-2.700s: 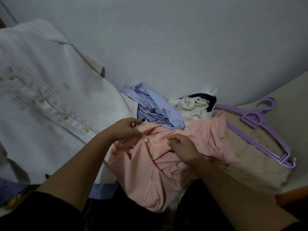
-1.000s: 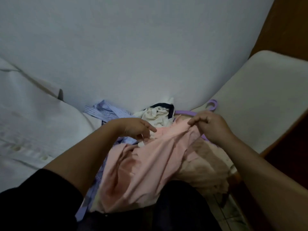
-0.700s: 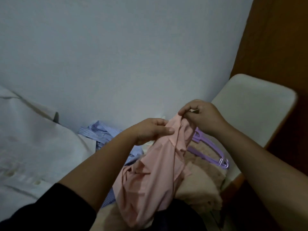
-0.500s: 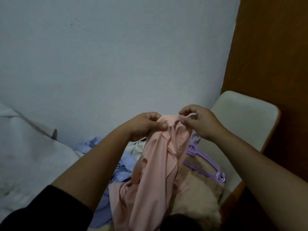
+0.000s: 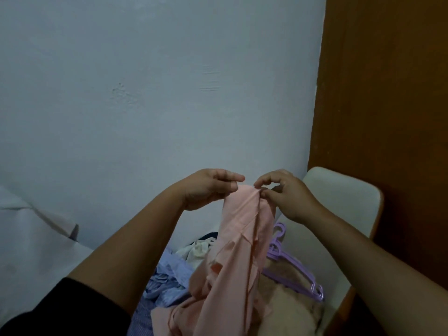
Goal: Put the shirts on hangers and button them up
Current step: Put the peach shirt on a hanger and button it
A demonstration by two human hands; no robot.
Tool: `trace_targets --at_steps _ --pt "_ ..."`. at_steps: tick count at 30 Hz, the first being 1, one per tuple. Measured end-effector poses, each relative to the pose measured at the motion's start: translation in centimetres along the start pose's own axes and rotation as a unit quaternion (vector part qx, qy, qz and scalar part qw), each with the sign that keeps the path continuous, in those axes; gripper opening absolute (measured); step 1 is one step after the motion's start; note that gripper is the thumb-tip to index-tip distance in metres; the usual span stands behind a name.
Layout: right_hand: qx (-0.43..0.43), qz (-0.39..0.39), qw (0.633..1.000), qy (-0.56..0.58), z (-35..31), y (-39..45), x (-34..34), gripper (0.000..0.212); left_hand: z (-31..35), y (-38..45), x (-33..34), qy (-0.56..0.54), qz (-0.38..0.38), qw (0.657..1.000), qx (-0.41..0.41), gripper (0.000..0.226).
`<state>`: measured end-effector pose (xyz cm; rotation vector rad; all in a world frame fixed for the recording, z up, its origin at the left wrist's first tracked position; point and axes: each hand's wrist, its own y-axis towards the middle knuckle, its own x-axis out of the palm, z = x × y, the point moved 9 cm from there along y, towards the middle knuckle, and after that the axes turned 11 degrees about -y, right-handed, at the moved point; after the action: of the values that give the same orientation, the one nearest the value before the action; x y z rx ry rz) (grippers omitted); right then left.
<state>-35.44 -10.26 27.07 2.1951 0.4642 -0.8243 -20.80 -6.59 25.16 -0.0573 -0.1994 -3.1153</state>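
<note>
A pink shirt (image 5: 238,241) hangs in a long bunched strip from both hands, held up in front of the pale wall. My left hand (image 5: 208,189) pinches its top edge on the left side, thumb and fingers closed on the cloth. My right hand (image 5: 283,194) pinches the same top edge on the right. The shirt's lower part trails onto the pile below. Purple hangers (image 5: 294,275) lie stacked on a beige fuzzy cloth (image 5: 291,309) to the right of the shirt.
A blue striped shirt (image 5: 167,280) and a cream garment (image 5: 197,251) lie in the pile under my arms. A white shirt (image 5: 29,241) spreads at the left. A white chair (image 5: 339,204) stands at right before a brown wooden panel (image 5: 388,105).
Both hands lifted the pink shirt off the pile and raised it higher. They moved along its top edge and now sit close together; the view tilted upward.
</note>
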Motion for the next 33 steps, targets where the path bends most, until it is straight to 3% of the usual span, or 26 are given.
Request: trace_targets --at_steps 8,14,19,23,28,33 --pt "0.083 -0.180 0.960 0.198 0.9 -1.0 1.0 0.045 2.4 1.2 0.2 -0.045 0.070 0.992 0.093 0.026" --pt "0.112 -0.183 0.943 0.254 0.6 -0.5 0.8 0.042 3.0 0.6 -1.2 -0.120 0.137 0.973 0.140 0.023" --pt "0.140 -0.208 0.910 0.331 -0.2 -0.5 1.8 0.045 4.9 0.1 -2.0 -0.106 0.158 0.966 0.177 0.023" --pt "0.119 -0.237 0.914 0.306 -1.6 -0.2 1.8 0.049 5.4 -0.1 -2.1 -0.075 0.149 0.969 0.179 0.023" --pt "0.106 -0.333 0.913 0.213 -2.2 -0.6 2.4 0.052 5.9 -0.1 -2.3 -0.095 0.146 0.963 0.208 0.024" --pt "0.104 -0.285 0.921 0.243 -1.4 0.6 2.0 0.050 5.4 0.5 -2.5 -0.127 0.134 0.963 0.197 0.023"
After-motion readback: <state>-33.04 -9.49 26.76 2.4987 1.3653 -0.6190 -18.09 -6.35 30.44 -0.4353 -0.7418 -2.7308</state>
